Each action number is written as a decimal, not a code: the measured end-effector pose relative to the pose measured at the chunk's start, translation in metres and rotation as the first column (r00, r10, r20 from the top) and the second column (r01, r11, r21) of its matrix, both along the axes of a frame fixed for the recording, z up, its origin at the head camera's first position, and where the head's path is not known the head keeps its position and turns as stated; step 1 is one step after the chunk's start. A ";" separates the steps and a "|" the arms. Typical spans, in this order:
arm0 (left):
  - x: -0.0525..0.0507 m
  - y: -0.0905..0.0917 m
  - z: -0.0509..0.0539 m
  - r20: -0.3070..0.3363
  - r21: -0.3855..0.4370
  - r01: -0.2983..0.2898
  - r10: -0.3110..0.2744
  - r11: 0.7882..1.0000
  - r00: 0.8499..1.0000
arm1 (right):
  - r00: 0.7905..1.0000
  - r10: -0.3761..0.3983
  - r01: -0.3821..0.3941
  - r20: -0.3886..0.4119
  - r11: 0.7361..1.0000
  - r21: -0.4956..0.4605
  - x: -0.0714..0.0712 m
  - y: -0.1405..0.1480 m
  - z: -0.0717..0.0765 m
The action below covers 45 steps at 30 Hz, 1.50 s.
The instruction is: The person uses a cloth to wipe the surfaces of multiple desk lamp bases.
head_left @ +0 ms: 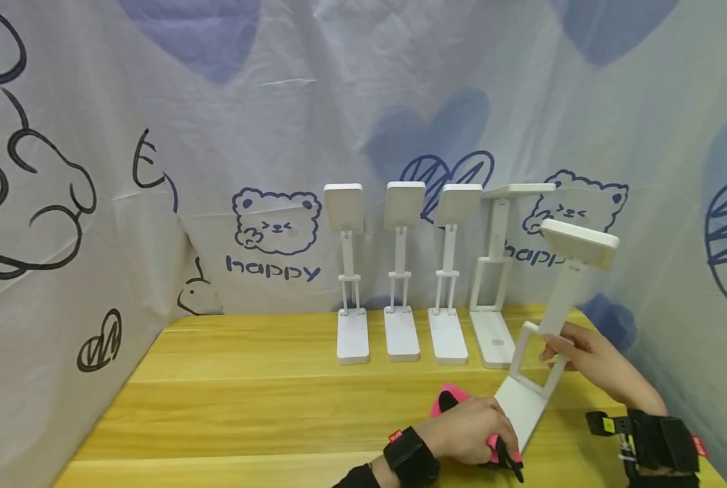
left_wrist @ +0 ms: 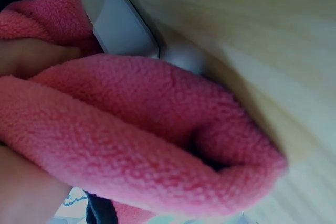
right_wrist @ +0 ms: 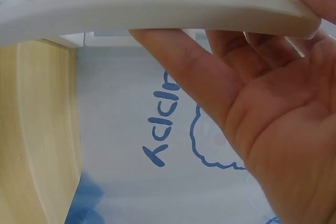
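Note:
A white folding phone stand point(head_left: 560, 298) leans at the right front of the table, its base point(head_left: 521, 410) toward the left hand. My right hand point(head_left: 592, 356) grips the stand's arm frame; in the right wrist view, thumb and fingers lie on either side of a white bar point(right_wrist: 157, 9). My left hand point(head_left: 468, 430) holds a pink fleece cloth point(head_left: 452, 392) with black edging against the base. Up close, the left wrist view shows the bunched cloth point(left_wrist: 157, 129) beside the base's pale flat end point(left_wrist: 123, 24). The left fingertips are partly hidden by cloth.
Several similar white stands line the back of the wooden table point(head_left: 247, 393); the nearest one to the right hand is a stand point(head_left: 492, 339) with a flat-tilted top. A printed white curtain point(head_left: 278, 135) hangs behind and along both sides.

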<state>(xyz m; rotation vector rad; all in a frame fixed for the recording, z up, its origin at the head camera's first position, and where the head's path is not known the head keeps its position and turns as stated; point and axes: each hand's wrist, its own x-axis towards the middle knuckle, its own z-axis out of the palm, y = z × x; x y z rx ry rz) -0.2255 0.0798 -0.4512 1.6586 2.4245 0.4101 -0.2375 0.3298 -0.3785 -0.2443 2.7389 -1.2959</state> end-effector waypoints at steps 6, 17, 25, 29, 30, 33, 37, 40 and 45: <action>-0.001 0.000 0.000 0.027 -0.007 -0.016 0.016 1.000 1.000 | 1.000 -0.002 0.002 0.001 0.999 -0.040 -0.003 0.002 0.003; -0.005 -0.023 -0.002 0.051 0.075 -0.008 0.004 0.997 0.999 | 1.000 0.005 -0.003 0.026 0.997 -0.082 -0.005 0.001 0.002; -0.007 -0.039 -0.001 0.037 0.072 -0.059 0.056 0.996 0.998 | 0.999 -0.039 0.040 0.019 0.997 -0.062 -0.003 -0.001 0.001; -0.007 -0.047 0.000 -0.013 0.067 -0.069 0.070 0.995 0.997 | 0.998 -0.070 0.070 0.002 0.997 -0.026 -0.002 -0.001 0.000; -0.008 -0.049 0.000 -0.024 0.066 -0.069 0.071 0.995 0.997 | 0.997 -0.074 0.074 0.000 0.997 -0.019 -0.002 -0.001 0.000; -0.009 -0.054 -0.002 -0.036 0.070 -0.078 0.081 0.994 0.996 | 0.997 -0.080 0.080 -0.010 0.997 -0.004 -0.002 0.000 0.000; -0.010 -0.059 -0.003 -0.044 0.081 -0.092 0.095 0.992 0.994 | 0.996 -0.086 0.086 -0.018 0.996 0.004 -0.002 0.000 0.000; -0.011 -0.062 -0.004 -0.047 0.088 -0.094 0.098 0.992 0.994 | 0.996 -0.089 0.089 -0.027 0.996 0.013 -0.001 0.000 0.001; -0.013 -0.067 -0.006 -0.053 0.079 -0.113 0.117 0.990 0.992 | 0.996 -0.084 0.086 -0.036 0.994 0.067 0.000 0.003 0.001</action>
